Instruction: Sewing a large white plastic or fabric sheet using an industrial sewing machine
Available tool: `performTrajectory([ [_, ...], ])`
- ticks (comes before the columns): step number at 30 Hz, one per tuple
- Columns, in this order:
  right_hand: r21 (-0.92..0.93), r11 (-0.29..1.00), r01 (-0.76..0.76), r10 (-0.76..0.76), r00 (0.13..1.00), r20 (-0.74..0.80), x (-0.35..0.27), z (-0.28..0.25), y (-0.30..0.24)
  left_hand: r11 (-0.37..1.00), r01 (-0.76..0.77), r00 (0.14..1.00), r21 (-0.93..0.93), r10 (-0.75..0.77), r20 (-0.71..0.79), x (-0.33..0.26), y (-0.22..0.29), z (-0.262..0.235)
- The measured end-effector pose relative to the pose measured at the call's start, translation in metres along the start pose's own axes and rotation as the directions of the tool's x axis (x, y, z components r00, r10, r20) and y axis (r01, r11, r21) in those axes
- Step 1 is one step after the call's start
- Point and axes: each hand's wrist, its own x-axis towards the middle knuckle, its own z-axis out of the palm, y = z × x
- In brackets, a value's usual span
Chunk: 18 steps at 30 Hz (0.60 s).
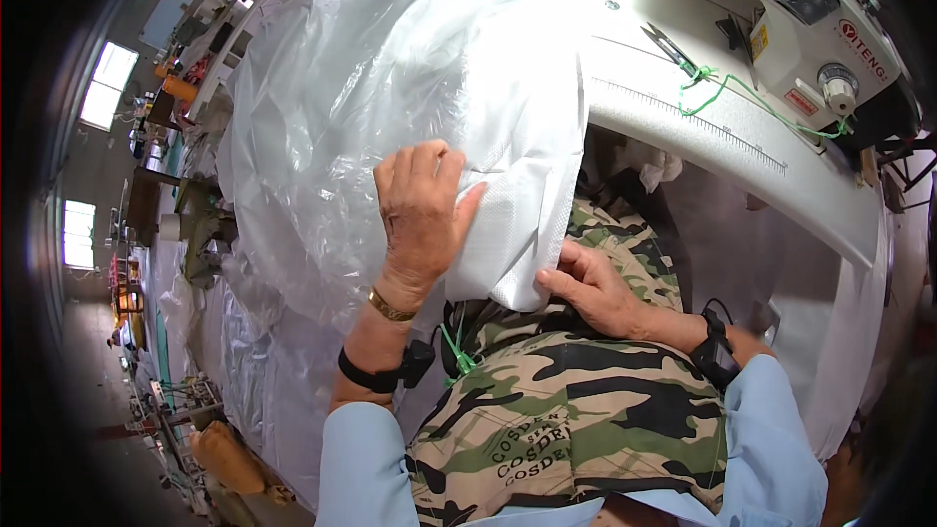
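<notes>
We have a big sheet of clear plastic film (390,88) spread over the pale surface (742,156) and spilling off its near edge toward our lap, likely so the sewing machine (791,20) at the far right corner can take it. A white woven fabric piece (517,224) hangs over that near edge. Our left hand (420,215) lies flat and wide on it, while our right hand (586,283) pinches its lower corner.
</notes>
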Motion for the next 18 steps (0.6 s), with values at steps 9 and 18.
performTrajectory([
  [9, -0.069, 0.997, 0.033, -0.035, 0.999, -0.03, -0.003, 0.011, -0.006, 0.97, -0.023, 0.994, -0.243, -0.003, -0.106, 0.003, 0.01, -0.03],
  [18, -0.329, 0.889, 0.32, -0.336, 0.942, 0.008, 0.0, 0.022, -0.023, -0.023, 0.628, 0.751, -0.778, -0.241, 0.614, -0.018, 0.038, -0.014],
])
